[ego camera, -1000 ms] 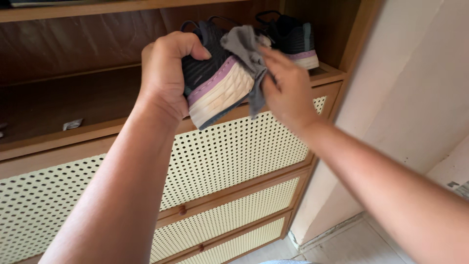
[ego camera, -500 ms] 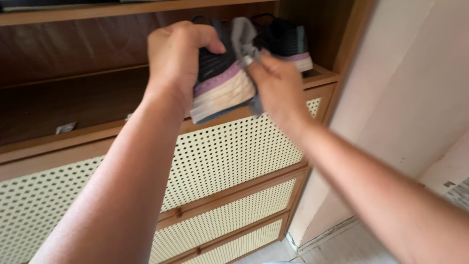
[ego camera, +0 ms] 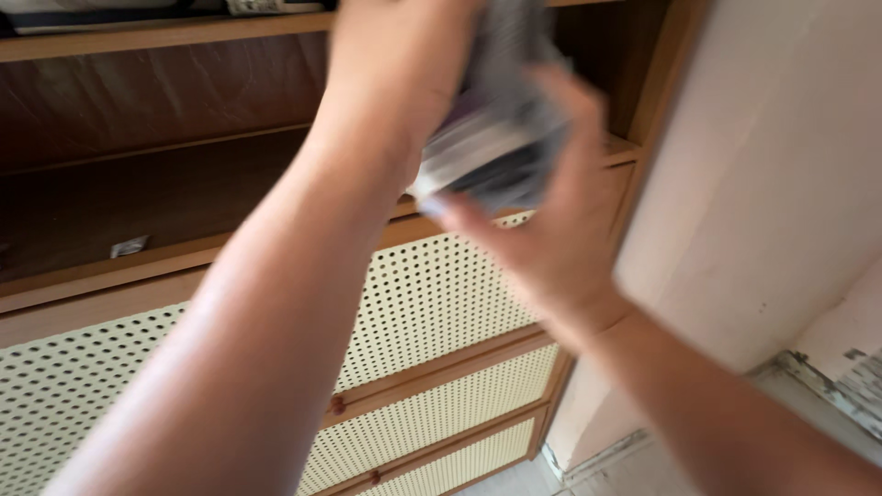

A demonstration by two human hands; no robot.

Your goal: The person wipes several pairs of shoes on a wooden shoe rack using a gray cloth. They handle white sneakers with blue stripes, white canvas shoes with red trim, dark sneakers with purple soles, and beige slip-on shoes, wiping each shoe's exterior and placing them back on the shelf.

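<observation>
Presently catalogued, head view only:

Left hand: the left hand [ego camera: 397,64] is raised before the wooden cabinet [ego camera: 165,266], fingers curled shut around the shoe [ego camera: 478,152]; its knuckles reach the top edge of the view.

Right hand: the right hand [ego camera: 551,230] sits under and beside the shoe, palm up, fingers spread along the shoe's underside and far side, pressing the grey cloth [ego camera: 514,55] to it.

Shoe: dark upper, lilac band, pale sole; held in the air between both hands, in front of the right end of the open shelf [ego camera: 138,197] and above the perforated panels. Heavily blurred, so its tilt cannot be told.

Cloth: grey, bunched over the shoe's upper part, touching both the shoe and the right fingers; its edges cannot be made out.

Shelf: dark wood, open, with a small pale tag [ego camera: 129,246] lying near its front lip, well apart from the hands.

Drawer fronts: cream perforated panels [ego camera: 441,294] in wooden frames, stacked below the shelf, two with small round knobs [ego camera: 340,404].

Wall: pale pink wall [ego camera: 763,184] just right of the cabinet.
</observation>
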